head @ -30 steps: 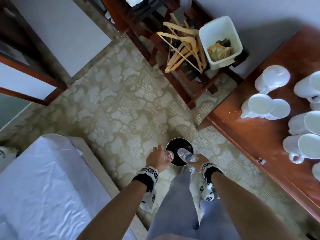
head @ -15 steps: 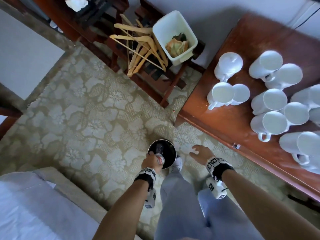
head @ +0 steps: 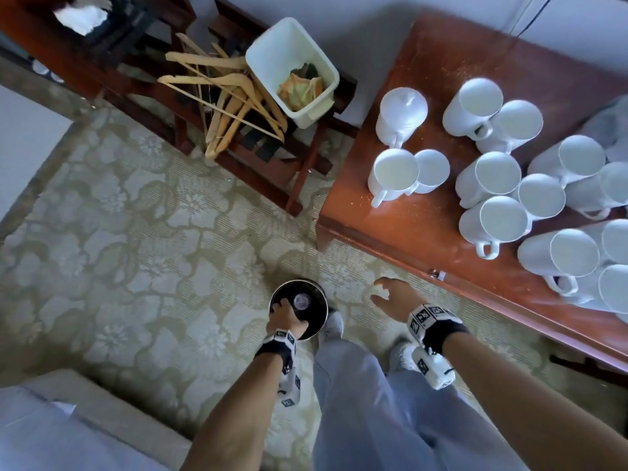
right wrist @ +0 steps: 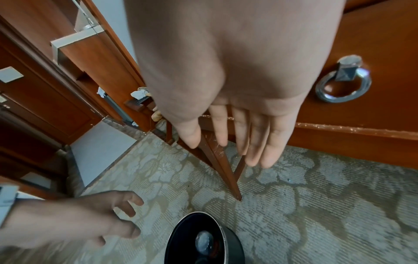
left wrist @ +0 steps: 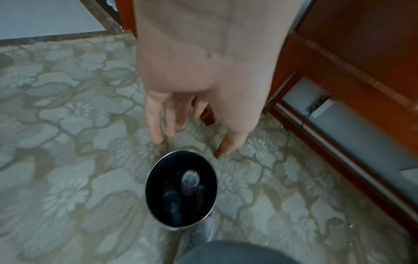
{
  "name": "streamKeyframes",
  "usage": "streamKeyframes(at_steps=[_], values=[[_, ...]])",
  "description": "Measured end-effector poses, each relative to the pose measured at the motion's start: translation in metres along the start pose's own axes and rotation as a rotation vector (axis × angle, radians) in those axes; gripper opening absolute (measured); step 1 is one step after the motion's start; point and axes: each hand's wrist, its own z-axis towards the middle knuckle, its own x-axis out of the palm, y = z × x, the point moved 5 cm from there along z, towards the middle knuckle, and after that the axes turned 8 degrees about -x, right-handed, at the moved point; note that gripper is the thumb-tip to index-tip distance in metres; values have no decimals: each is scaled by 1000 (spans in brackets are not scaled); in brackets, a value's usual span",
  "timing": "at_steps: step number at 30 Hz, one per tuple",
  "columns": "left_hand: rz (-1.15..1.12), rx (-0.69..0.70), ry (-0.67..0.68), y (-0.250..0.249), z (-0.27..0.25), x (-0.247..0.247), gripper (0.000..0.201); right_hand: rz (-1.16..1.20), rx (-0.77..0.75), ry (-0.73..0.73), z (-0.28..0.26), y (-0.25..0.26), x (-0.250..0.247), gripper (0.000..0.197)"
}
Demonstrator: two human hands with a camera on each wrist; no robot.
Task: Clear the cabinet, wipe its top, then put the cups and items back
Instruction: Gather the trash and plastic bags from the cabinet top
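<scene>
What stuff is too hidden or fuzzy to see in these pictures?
- Inside the round black bin: a clear plastic bottle shows in the left wrist view, but blur and darkness hide whatever else is in there.
- White ceramic mugs on the reddish wooden cabinet top: the head view's right edge cuts some off, so they cannot be counted.
- Cream plastic tub: its crumpled contents are too small to name.

You see a floral carpet [head: 136,232] underfoot, wooden hangers [head: 224,107] piled on a dark wooden rack [head: 272,164], and a white plastic bin [head: 272,59] with crumpled scraps beside them. A white-sheeted bed [head: 51,433] fills the lower left corner.
</scene>
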Motion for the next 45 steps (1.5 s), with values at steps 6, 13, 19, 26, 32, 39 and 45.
streamKeyframes(at_steps=[6, 13, 19, 26, 32, 39, 45], values=[[-208, 230, -202, -27, -81, -95, 80, 108, -15, -168, -34, 37, -39, 57], [-188, 656, -430, -100, -207, -210, 81, 301, -49, -482, -104, 63, -129, 59], [-44, 966, -532, -195, -293, -256, 66, 430, 27, -876, -201, 19, -211, 50], [127, 1159, -474, -317, -362, -230, 82, 545, 206, -1151, -298, -103, -243, 61], [375, 1244, -499, -431, -408, -182, 89, 589, 357, -1127, -336, -209, -248, 77], [447, 1190, -475, -510, -426, -141, 107, 475, 301, -1010, -299, -289, -322, 101], [413, 1003, -504, -501, -404, -153, 110, 274, 246, -743, -210, -297, -377, 125]])
